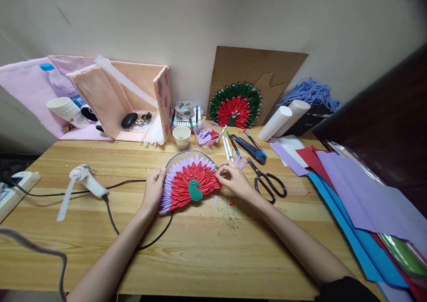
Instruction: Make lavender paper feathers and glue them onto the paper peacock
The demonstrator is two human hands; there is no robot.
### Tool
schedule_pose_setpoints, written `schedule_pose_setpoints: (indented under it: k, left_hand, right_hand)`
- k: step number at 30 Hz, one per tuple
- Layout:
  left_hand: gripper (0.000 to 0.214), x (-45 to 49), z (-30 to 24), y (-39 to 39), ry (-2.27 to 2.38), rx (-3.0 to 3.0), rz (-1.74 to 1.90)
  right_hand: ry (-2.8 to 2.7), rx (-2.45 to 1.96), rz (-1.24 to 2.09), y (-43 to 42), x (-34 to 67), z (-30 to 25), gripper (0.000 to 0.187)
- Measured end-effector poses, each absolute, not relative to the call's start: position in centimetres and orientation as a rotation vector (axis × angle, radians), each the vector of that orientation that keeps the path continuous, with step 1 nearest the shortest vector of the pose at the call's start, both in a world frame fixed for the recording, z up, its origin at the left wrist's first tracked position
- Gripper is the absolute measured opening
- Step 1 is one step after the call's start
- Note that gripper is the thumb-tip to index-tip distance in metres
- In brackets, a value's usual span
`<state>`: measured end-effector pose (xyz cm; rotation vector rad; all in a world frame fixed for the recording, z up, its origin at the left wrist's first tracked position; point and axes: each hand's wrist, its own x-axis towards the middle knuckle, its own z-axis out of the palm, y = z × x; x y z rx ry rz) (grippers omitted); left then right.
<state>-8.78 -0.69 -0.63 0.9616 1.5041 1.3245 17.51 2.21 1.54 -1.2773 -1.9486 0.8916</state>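
Observation:
A paper peacock (195,177) with red and purple feathers and a green body lies between my two hands, over a backing with a blue-edged rim. My left hand (154,188) grips its left edge, thumb in front and the other fingers hidden behind. At the right edge, my right hand (233,178) has thumb and forefinger pinched together against the red and purple feathers. Whether a small paper piece sits in that pinch is too small to see. Black-handled scissors (269,182) lie just right of my right hand.
A glue gun (87,181) with its cable rests at the left. Behind stand a paper cup (182,137), a plastic bowl (207,134) of paper scraps, a blue cutter (249,149) and a finished green-red peacock (235,106). Coloured paper sheets (370,191) lie at the right.

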Motion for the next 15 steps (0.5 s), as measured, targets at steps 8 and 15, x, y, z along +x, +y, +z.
schedule_pose_setpoints:
  k: [8, 15]
  left_hand:
    - [0.035, -8.58, -0.49, -0.86, 1.495, 0.942, 1.316]
    - [0.035, -8.63, -0.72, -0.74, 1.497, 0.965, 1.313]
  right_hand:
    - [-2.002, -1.277, 0.835, 1.97, 17.74, 1.88, 0.008]
    - [-1.904, -1.288, 0.983, 2.45, 17.88, 1.65, 0.011]
